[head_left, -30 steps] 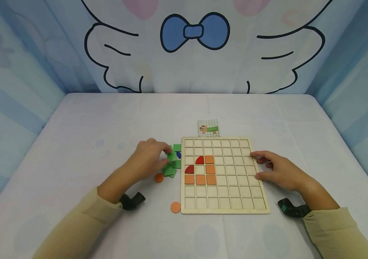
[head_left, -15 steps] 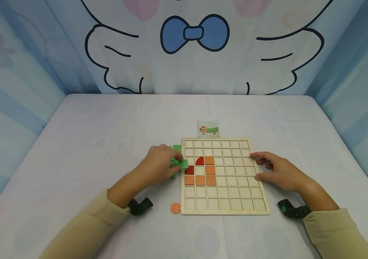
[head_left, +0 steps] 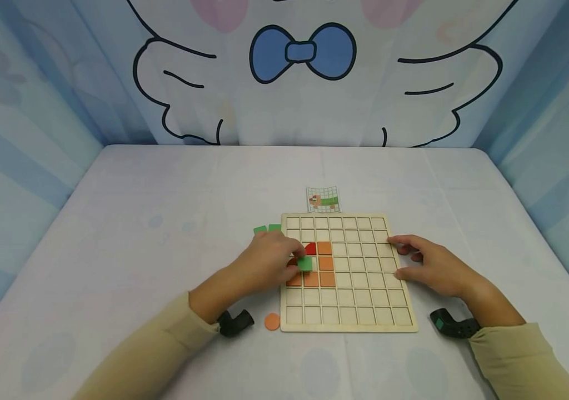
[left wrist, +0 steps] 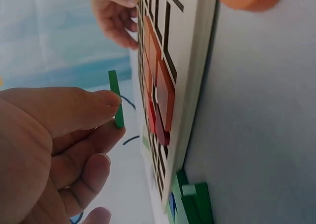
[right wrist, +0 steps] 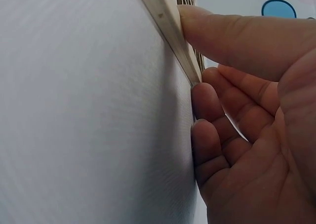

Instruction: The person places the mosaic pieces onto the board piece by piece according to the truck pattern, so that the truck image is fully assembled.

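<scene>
My left hand (head_left: 263, 261) pinches a green square tile (head_left: 306, 264) between thumb and fingertips, over the left part of a wooden grid board (head_left: 369, 297). The left wrist view shows that tile (left wrist: 119, 110) edge-on, apart from the board. Orange square tiles (head_left: 325, 263) and a red rounded tile (head_left: 310, 249) sit in the cells around it; a second red tile is partly covered by my fingers. My right hand (head_left: 427, 264) rests at the board's right edge, thumb and index finger spread apart. In the right wrist view its thumb touches the board's rim (right wrist: 165, 23).
Green tiles (head_left: 274, 228) lie at the board's left side, partly hidden behind my left hand. An orange disc (head_left: 272, 321) lies near the board's lower left corner. Behind the board is a small pattern card (head_left: 323, 200). Curtains (head_left: 299, 111) hang beyond the white table (head_left: 174, 189).
My left hand has picked up a green tile from the pile and carried it right, over the board's left cells. My right hand has stayed at the board's edge.
</scene>
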Motion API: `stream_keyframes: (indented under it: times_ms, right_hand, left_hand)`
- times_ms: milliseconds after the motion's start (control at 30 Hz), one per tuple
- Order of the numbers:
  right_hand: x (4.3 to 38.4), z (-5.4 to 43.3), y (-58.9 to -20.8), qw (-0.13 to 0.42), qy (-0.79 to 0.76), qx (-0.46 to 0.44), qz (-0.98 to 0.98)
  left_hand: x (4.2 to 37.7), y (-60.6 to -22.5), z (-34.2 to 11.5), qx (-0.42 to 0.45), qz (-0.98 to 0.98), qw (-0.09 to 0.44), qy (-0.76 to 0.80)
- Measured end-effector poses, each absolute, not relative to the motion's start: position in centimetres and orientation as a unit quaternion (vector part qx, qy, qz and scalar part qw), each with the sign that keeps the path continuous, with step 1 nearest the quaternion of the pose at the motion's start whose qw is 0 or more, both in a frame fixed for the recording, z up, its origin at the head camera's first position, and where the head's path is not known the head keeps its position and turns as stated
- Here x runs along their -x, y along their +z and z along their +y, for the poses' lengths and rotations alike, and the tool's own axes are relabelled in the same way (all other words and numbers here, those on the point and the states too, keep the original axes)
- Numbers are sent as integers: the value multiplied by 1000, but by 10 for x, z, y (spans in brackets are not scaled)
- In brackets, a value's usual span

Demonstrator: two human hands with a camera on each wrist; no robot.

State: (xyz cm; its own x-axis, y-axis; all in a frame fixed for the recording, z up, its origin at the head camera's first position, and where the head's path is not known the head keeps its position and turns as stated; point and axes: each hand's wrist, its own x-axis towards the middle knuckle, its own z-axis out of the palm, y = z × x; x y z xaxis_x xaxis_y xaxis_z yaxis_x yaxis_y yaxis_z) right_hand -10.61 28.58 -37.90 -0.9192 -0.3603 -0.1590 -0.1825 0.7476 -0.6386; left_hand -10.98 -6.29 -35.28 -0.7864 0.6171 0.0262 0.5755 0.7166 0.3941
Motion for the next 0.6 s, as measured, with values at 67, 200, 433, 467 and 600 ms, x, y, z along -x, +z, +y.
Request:
stream_keyframes:
  times_ms: [67, 200, 433, 467, 600]
  right_hand:
    - [106, 286, -379, 137, -323, 147, 925]
    - [106, 287, -380, 135, -323, 150, 924]
    - [107, 288, -381, 132, -322, 153, 925]
    - [107, 288, -381, 132, -322, 153, 925]
    - [107, 287, -381, 134, -323, 151, 925]
  left_hand:
    - [110, -352, -59, -326, 923, 61, 192]
    - [110, -351, -51, -332, 922, 68, 187]
    - [110, -354, -39, -344, 921, 76, 166]
    - [110, -355, -38, -345, 920, 79, 166]
    - [110, -357, -32, -346, 919, 84, 168]
